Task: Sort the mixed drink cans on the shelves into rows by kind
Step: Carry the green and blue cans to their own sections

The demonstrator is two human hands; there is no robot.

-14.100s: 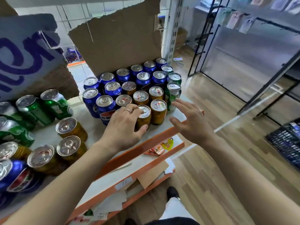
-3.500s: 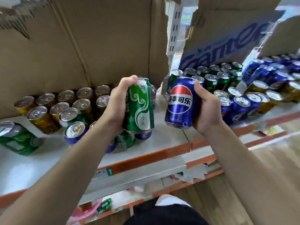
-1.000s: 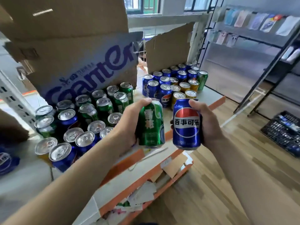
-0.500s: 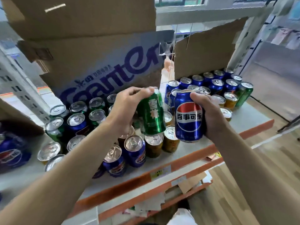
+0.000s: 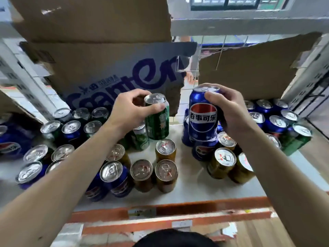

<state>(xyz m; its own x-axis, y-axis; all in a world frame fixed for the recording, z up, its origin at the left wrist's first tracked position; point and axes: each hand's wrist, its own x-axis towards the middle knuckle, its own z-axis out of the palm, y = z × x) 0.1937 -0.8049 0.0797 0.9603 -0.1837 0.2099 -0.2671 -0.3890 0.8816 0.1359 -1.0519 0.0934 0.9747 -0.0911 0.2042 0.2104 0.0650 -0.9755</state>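
My left hand (image 5: 130,111) grips a green can (image 5: 157,120) near its top, holding it upright just above the white shelf (image 5: 194,189) beside another green can (image 5: 139,138). My right hand (image 5: 229,111) grips a blue Pepsi can (image 5: 203,120) from the top and right side, over another blue can (image 5: 203,150) in the right group. Gold cans (image 5: 165,148) stand at the shelf's middle front. Green and blue cans (image 5: 71,127) are mixed on the left. Blue cans (image 5: 274,122) fill the right back.
Torn cardboard sheets (image 5: 114,72) with blue lettering stand behind the cans, and a plain cardboard sheet (image 5: 249,68) on the right. A green can (image 5: 295,139) stands at the far right. The shelf's orange front edge (image 5: 178,209) carries a label; lower shelves hold paper scraps.
Both hands have moved the cans forward and lower over the shelf. The green can now hangs near the green cans, the blue can over the right blue group. My grips shifted toward the can tops.
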